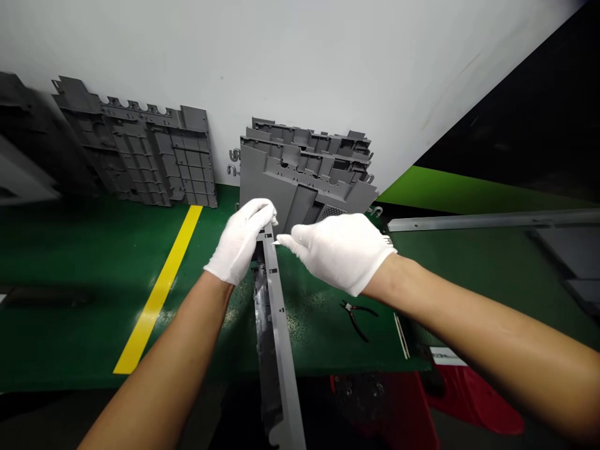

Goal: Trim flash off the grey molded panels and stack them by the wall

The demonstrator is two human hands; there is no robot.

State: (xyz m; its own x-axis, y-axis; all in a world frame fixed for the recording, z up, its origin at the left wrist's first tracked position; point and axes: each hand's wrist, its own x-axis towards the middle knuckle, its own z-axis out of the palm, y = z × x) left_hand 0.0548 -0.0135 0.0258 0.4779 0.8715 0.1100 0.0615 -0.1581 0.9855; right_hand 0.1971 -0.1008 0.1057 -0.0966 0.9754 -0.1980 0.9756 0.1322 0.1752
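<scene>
A long grey plastic panel [281,315] stands on edge in front of me, its narrow slotted side facing up. My left hand [242,240], in a white glove, is closed around the panel's far end. My right hand [340,250], also gloved in white, is closed on a slim tool with a pale pointed tip [275,242]. That tip lies at the panel's edge, close to the left hand. Most of the tool is hidden inside the fist, so its exact kind is unclear.
Several similar grey panels [304,165] lean on the white wall behind my hands; another panel [150,153] leans farther left. Red-and-black cutting pliers [357,319] and tweezers [402,335] lie on the green table. A conveyor [459,269] runs at right. Below is a red bin [407,406].
</scene>
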